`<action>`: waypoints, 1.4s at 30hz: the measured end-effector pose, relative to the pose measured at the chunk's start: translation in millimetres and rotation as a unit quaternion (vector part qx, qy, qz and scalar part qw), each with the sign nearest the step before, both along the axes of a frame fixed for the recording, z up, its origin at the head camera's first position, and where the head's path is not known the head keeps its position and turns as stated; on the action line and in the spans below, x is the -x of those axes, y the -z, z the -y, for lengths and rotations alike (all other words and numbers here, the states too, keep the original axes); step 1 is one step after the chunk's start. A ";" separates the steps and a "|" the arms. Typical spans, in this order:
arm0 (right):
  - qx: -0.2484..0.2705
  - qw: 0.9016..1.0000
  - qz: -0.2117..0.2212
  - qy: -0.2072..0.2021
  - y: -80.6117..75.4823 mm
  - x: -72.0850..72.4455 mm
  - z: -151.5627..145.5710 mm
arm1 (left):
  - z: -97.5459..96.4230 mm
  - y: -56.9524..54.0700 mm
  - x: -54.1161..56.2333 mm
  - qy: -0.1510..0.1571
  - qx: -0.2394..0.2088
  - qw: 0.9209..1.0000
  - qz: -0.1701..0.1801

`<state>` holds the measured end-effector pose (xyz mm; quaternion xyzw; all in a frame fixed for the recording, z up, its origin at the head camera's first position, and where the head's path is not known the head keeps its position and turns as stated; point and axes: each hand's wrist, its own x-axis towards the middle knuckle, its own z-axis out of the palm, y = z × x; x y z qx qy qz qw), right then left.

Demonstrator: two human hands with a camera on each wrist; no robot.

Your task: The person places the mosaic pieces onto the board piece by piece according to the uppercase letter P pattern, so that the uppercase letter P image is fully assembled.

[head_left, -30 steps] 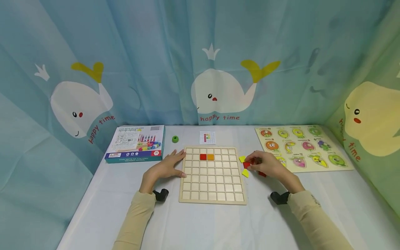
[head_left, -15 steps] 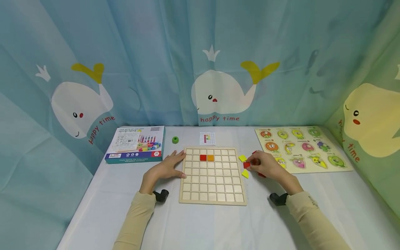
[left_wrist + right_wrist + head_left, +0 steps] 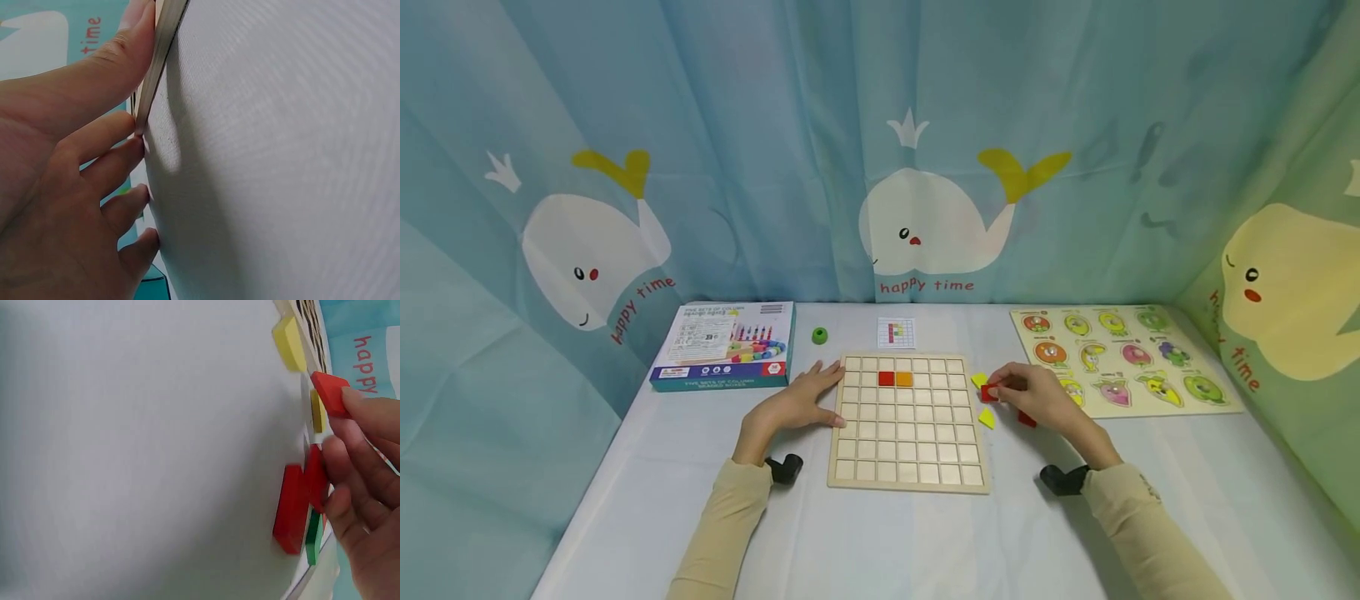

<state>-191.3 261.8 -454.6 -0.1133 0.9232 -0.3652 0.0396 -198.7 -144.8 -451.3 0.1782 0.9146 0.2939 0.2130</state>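
Observation:
A wooden grid board [image 3: 907, 432] lies on the table, with a red square tile [image 3: 886, 378] and an orange tile [image 3: 904, 379] side by side in its second row. My left hand [image 3: 793, 403] rests at its left edge, fingers spread and thumb touching the rim. To the right of the board, my right hand [image 3: 1037, 397] pinches another red tile [image 3: 330, 394] between thumb and finger, above the table. Around it lie two yellow pieces, one nearer [image 3: 987, 418] and one farther [image 3: 978, 380]. Below the curled fingers are more red tiles [image 3: 291, 512] and a green piece [image 3: 314, 537].
A small pattern card [image 3: 897, 332] and a green bead [image 3: 820, 335] lie behind the board. At the back left is a toy box [image 3: 722, 346]; a fruit puzzle board [image 3: 1101, 342] occupies the back right. A patterned curtain [image 3: 820, 167] closes off the table behind.
My right hand has closed its pinch on the red tile and drawn it slightly up and toward the board. The left hand stays at the board's edge.

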 end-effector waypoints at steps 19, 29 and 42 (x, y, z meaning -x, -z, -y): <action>0.122 0.992 0.026 -0.012 -4.6 7.9 40.7 | 0.8 -0.7 1.2 0.007 -0.005 1.000 0.000; 0.111 0.990 0.076 -0.030 -4.2 13.6 65.2 | 0.8 -0.3 1.1 0.004 -0.005 1.000 0.002; 0.153 0.981 0.108 -0.049 -3.6 15.5 95.0 | 0.7 -1.3 1.3 0.010 -0.014 1.000 -0.002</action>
